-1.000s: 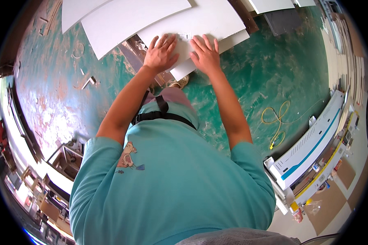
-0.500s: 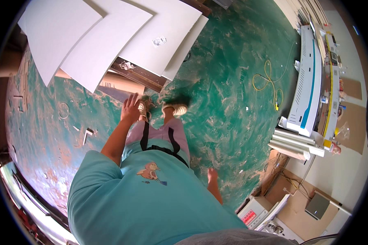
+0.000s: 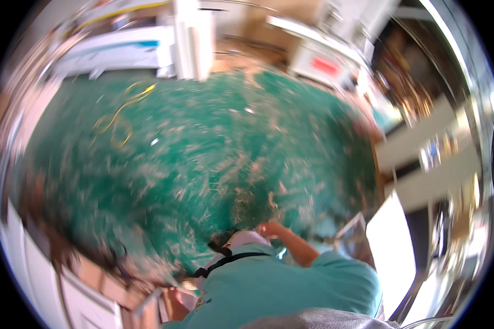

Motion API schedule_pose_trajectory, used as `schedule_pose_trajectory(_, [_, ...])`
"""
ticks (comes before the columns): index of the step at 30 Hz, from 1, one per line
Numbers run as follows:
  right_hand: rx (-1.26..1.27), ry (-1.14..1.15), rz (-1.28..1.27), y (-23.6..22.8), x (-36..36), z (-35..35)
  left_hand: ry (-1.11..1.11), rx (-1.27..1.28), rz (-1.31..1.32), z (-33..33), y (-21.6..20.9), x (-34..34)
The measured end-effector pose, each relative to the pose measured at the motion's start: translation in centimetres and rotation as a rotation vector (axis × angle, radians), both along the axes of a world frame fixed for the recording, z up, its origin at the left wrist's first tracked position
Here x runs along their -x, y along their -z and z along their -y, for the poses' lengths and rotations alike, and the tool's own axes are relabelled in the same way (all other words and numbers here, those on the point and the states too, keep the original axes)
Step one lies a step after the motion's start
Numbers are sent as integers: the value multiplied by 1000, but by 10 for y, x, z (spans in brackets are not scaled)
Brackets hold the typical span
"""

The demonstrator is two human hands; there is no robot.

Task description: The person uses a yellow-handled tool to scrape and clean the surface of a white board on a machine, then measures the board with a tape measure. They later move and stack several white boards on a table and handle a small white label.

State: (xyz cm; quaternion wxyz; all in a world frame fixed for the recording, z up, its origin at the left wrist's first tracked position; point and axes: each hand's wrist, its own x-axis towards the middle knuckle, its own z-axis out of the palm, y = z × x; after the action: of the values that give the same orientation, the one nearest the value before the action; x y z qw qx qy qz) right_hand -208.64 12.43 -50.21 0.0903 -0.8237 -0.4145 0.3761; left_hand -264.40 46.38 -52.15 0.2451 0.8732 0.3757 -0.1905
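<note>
My right hand (image 3: pixel 271 228) hangs in front of my right thigh, over the green floor (image 3: pixel 203 142). Motion smears its fingers, and I see no object in it. Low at the left of my body is what looks like my left hand (image 3: pixel 174 302), blurred and partly hidden by my teal shirt (image 3: pixel 291 285). Pale wooden or board pieces (image 3: pixel 96 277) are nearest to it; whether it touches them I cannot tell.
Ahead on the floor lies a loose yellow cord (image 3: pixel 115 118). A long white machine (image 3: pixel 110 52) and upright white boards (image 3: pixel 192 44) stand at the far side. A white box with a red label (image 3: pixel 318 66) is at the far right. Shelves (image 3: pixel 428 137) and a white panel (image 3: pixel 392 252) stand to the right.
My body and view have turned sharply to the right. The white sheets from ahead are now at the lower left, while the machine and cord have shifted from the right to the far left.
</note>
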Motion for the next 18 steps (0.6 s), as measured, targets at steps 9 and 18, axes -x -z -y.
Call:
schedule_pose_trajectory(9, [-89,702,27,-124,-151,164,-250,188,602,-52,-76,-483])
schedule_pose_trajectory(18, [421,398,469,-5,-202,441,282,106,221,-21,-77,-837])
